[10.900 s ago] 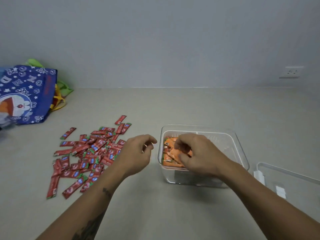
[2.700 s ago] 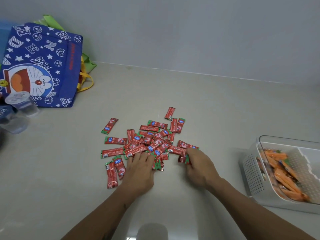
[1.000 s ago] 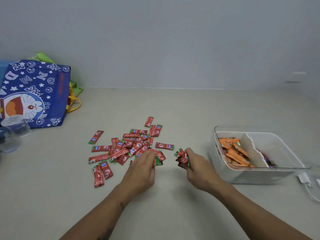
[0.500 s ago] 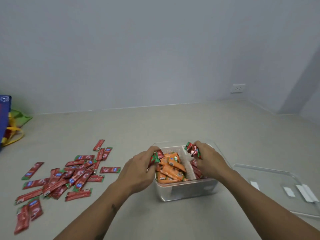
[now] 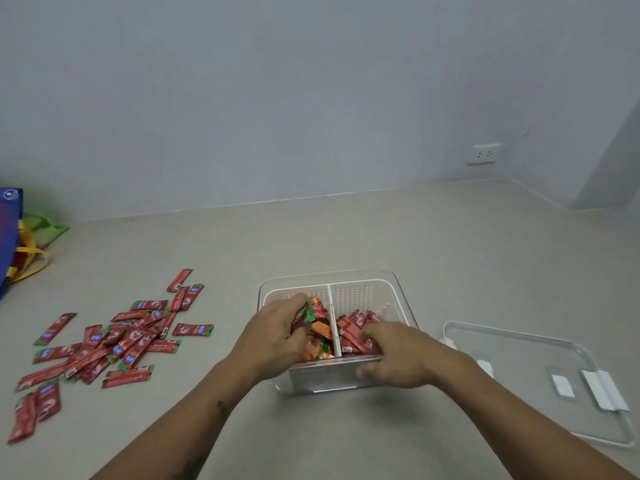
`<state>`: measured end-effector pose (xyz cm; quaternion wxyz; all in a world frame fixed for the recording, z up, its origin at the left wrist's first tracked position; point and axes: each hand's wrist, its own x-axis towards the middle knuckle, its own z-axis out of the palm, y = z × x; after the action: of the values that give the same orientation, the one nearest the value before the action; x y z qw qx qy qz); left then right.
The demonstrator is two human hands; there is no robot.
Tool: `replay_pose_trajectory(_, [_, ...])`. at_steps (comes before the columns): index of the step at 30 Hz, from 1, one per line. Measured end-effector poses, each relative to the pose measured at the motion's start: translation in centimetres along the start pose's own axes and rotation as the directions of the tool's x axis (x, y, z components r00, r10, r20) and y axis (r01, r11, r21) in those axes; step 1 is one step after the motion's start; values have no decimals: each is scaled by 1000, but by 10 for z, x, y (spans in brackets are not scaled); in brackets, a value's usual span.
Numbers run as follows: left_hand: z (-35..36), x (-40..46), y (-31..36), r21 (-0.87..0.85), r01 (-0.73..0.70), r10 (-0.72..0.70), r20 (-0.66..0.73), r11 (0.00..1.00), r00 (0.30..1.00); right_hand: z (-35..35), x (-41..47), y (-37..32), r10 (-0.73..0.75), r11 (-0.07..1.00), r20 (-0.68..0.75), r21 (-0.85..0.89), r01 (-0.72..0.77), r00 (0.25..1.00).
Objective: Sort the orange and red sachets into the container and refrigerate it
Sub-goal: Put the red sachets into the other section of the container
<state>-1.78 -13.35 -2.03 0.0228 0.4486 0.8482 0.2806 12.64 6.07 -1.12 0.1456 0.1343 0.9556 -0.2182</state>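
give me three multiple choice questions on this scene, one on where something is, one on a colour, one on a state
1. Where is the clear lid?
A. on the container
B. flat on the counter, to the container's right
C. under the blue bag

2. What colour are the loose sachets left on the counter?
A. red
B. orange
C. yellow

3. What is the left hand doing?
A. resting flat on the counter
B. gripping the lid
C. gripping red sachets over the container

Answers:
1 B, the lid lies beside the open container.
2 A, the pile is red with green ends.
3 C, its fingers curl round a red bunch above the orange compartment.
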Motion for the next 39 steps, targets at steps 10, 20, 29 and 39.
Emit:
replay_pose_trajectory(10, [31, 77, 55, 55, 87, -96, 200, 995, 975, 30, -2, 0, -96, 905, -247, -426, -19, 964])
replay_pose_trajectory(20, [37, 80, 55, -2, 76, -74, 205, 997, 976, 35, -2, 4, -156, 930, -370, -368, 10, 916])
replay_pose_trajectory(29, [-9, 1, 0, -96, 96, -97, -13, 991, 995, 32, -5, -3, -152, 988, -422, -78, 132, 894])
replay_pose_trajectory(39, [-75, -84, -111, -127, 262, -281, -164, 957, 946, 26, 52, -165, -309, 917, -414, 110, 384, 856])
